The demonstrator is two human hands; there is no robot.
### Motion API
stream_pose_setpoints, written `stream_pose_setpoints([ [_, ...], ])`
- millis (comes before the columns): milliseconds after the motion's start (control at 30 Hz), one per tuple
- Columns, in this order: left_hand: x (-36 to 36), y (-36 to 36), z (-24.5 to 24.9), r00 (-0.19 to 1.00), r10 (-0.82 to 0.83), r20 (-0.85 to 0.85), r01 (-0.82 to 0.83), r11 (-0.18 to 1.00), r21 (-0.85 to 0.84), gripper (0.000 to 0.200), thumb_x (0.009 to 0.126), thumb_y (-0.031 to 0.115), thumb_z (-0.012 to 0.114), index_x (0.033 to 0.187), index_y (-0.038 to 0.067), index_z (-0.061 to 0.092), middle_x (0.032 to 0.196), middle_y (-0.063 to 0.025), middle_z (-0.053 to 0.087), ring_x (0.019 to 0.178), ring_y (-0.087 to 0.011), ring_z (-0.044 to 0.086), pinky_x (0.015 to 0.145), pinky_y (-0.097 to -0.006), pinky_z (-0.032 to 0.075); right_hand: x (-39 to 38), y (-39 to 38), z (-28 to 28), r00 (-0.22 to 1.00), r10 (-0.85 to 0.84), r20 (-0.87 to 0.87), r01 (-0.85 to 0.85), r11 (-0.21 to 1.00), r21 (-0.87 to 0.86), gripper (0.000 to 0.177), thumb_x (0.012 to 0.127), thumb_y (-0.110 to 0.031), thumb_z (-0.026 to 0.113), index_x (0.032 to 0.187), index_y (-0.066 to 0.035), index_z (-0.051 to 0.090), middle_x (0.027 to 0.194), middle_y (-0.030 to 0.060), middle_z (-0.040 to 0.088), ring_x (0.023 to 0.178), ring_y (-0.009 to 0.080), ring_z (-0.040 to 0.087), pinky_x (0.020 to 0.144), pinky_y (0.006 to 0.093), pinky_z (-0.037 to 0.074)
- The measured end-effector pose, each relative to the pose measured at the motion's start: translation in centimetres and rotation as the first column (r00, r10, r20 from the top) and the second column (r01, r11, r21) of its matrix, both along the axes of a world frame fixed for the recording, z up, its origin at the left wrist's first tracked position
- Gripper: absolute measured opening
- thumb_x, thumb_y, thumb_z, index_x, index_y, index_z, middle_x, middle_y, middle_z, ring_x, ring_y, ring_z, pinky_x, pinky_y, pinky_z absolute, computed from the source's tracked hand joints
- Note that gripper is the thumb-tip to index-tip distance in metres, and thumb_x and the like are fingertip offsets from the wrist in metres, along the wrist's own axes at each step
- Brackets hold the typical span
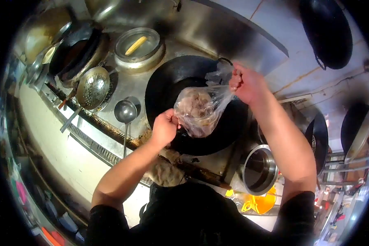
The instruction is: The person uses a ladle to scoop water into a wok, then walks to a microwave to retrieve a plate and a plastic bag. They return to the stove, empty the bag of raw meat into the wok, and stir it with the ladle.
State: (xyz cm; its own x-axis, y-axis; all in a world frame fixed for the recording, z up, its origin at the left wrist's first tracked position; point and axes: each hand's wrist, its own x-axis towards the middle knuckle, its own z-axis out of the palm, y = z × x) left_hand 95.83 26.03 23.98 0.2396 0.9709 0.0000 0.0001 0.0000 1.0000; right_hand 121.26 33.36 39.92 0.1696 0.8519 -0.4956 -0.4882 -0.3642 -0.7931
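Note:
A clear plastic bag [197,110] with brownish-grey pieces inside hangs over a large black wok [164,82]. My left hand [165,128] is closed on the lower left side of the bag, its fingers pinching the plastic. Higher up and to the right, my right hand [242,84] grips the gathered end of the same bag in a fist, near the wok's back right rim. Between the two hands the plastic is stretched. What the pieces are, I cannot make out.
Left of the wok are a ladle [126,112], a perforated skimmer [93,88] and a round pot [140,61] with a corn cob [135,45]. A metal pot [260,170] of dark liquid stands at the lower right, by an orange-yellow container [261,202]. Black woks [328,33] hang on the wall.

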Motion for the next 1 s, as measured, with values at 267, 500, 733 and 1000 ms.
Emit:
stream_pose_setpoints([
  [267, 2.2, 4.8, -0.3, 0.982, -0.163, -0.091, 0.177, 0.967, 0.182, 0.022, 0.086, -0.011, 0.047, 0.097, -0.001, 0.063, 0.077, -0.004, 0.059, 0.071, -0.0126, 0.054, 0.063, -0.0288, 0.046, 4.8, 1.7, -4.7, 0.904, 0.174, 0.391, -0.196, 0.98, 0.017, 0.027, 0.092, -0.025, 0.063, 0.079, -0.003, 0.053, 0.061, 0.0053, 0.047, 0.044, 0.015, 0.038, 0.044, 0.0308, 0.028],
  [500, 7.3, 6.3, -0.7, 0.985, -0.17, -0.016, 0.17, 0.985, -0.005, 0.012, 0.094, -0.001, 0.049, 0.096, 0.0, 0.061, 0.081, -0.0041, 0.059, 0.07, -0.0112, 0.054, 0.061, -0.0277, 0.046, 5.8, 2.1, -8.5, 0.749, 0.171, 0.64, -0.154, 0.985, -0.082, 0.03, 0.094, -0.032, 0.059, 0.084, -0.003, 0.059, 0.061, 0.0033, 0.046, 0.049, 0.0145, 0.038, 0.046, 0.0326, 0.031],
  [733, 8.4, 7.7, 1.9, 0.981, -0.196, -0.005, 0.193, 0.97, -0.146, 0.02, 0.094, -0.002, 0.048, 0.107, 0.0, 0.063, 0.092, -0.0065, 0.065, 0.079, -0.0139, 0.06, 0.07, -0.027, 0.049, 8.8, 2.7, -10.5, 0.767, 0.162, 0.621, -0.128, 0.987, -0.098, 0.033, 0.093, -0.032, 0.061, 0.085, -0.001, 0.058, 0.061, 0.0039, 0.047, 0.052, 0.016, 0.043, 0.049, 0.0338, 0.033],
  [1000, 7.7, 7.6, 2.7, 0.901, -0.165, 0.402, 0.303, 0.902, -0.308, 0.022, 0.092, -0.004, 0.047, 0.108, -0.002, 0.062, 0.095, -0.0068, 0.066, 0.084, -0.0143, 0.062, 0.076, -0.0278, 0.05, 10.9, 1.9, -16.6, -0.104, 0.431, 0.897, -0.559, 0.72, -0.411, 0.02, 0.091, -0.019, 0.058, 0.09, 0.001, 0.062, 0.08, 0.0085, 0.064, 0.068, 0.0173, 0.059, 0.059, 0.0314, 0.044],
])
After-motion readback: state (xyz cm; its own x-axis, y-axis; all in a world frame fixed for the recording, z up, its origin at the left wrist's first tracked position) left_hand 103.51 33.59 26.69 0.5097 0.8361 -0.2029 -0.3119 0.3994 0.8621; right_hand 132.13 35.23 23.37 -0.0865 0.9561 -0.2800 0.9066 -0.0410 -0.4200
